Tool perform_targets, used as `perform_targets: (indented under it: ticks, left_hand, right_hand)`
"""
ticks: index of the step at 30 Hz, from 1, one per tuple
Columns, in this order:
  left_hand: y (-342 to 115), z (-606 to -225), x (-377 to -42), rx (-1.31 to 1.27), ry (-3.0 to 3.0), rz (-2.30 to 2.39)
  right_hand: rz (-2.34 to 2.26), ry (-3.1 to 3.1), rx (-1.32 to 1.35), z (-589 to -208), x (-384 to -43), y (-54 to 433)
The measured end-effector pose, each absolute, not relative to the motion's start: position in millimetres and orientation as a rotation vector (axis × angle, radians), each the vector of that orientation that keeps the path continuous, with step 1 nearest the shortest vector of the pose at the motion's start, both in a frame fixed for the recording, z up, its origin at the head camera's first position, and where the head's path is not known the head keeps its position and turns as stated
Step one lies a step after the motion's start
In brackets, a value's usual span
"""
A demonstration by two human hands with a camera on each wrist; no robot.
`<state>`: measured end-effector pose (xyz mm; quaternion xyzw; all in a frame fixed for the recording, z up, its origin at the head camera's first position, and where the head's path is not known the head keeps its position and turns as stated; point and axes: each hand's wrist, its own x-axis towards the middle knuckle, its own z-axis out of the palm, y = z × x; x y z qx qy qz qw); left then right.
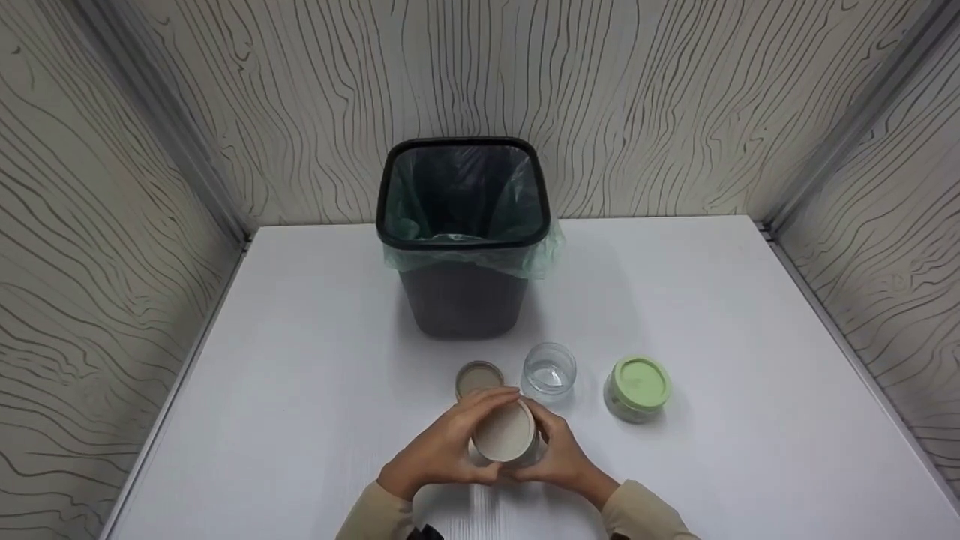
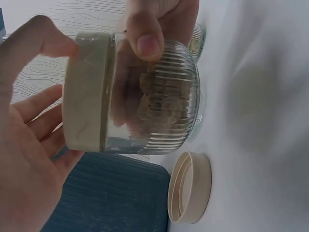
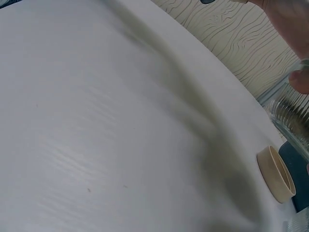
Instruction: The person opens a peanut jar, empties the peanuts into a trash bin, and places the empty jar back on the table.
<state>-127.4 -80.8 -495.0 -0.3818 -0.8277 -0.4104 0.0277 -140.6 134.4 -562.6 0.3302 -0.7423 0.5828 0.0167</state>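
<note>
A ribbed glass jar point(image 2: 154, 104) with a beige lid point(image 2: 87, 92) is held off the table between both hands, low in the middle of the head view. Brownish contents show through its glass. My left hand point(image 1: 446, 446) curls round the lid, thumb on one side and fingers on the other. My right hand point(image 1: 562, 454) grips the glass body, its thumb against the ribs in the left wrist view. Just beyond the hands lie a loose beige lid point(image 1: 480, 377) and a lidless clear glass jar point(image 1: 549, 371). The right wrist view catches only part of the held jar point(image 3: 292, 113).
A dark bin point(image 1: 469, 300) lined with a greenish plastic bag stands at the back middle of the white table point(image 1: 315, 322). To the right sits a jar with a green lid point(image 1: 640, 384). Wood-grain panels point(image 1: 300, 112) enclose the table's back and sides.
</note>
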Motion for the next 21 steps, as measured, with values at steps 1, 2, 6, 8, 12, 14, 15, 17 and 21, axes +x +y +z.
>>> perform_targets:
  ticks: [1, 2, 6, 8, 12, 14, 15, 17, 21]
  left_hand:
    - [-80.8, -495.0, -127.6, -1.175, -2.557, -1.269]
    - [-80.7, -494.9, -127.7, -1.169, -2.559, -1.27]
    - [-80.6, -493.5, -128.2, -1.125, -2.572, -1.274]
    - [-80.6, -492.6, -128.3, -1.093, -2.587, -1.279]
    - [-80.6, -491.8, -128.1, -1.028, -2.614, -1.302]
    - [-80.5, -492.1, -128.1, -1.004, -2.617, -1.311]
    - [-80.3, -492.3, -128.2, -0.997, -2.614, -1.311]
    - [-80.1, -492.9, -128.1, -0.98, -2.605, -1.306]
    - [-78.6, -494.7, -128.7, -0.937, -2.586, -1.263]
  right_hand:
    - [1.805, -2.307, 1.027, -562.5, -140.8, 134.3]
    - [1.797, -2.308, 1.026, -562.3, -141.1, 134.1]
    - [1.78, -2.301, 1.012, -561.0, -142.0, 133.6]
    - [1.781, -2.296, 1.007, -560.6, -142.7, 133.4]
    - [1.779, -2.292, 0.997, -559.6, -143.0, 133.2]
    - [1.765, -2.296, 0.993, -559.0, -142.9, 133.2]
    - [1.773, -2.302, 0.986, -558.5, -142.6, 133.1]
    - [1.78, -2.318, 0.975, -557.7, -142.1, 132.9]
    - [1.819, -2.363, 0.943, -556.5, -140.9, 132.2]
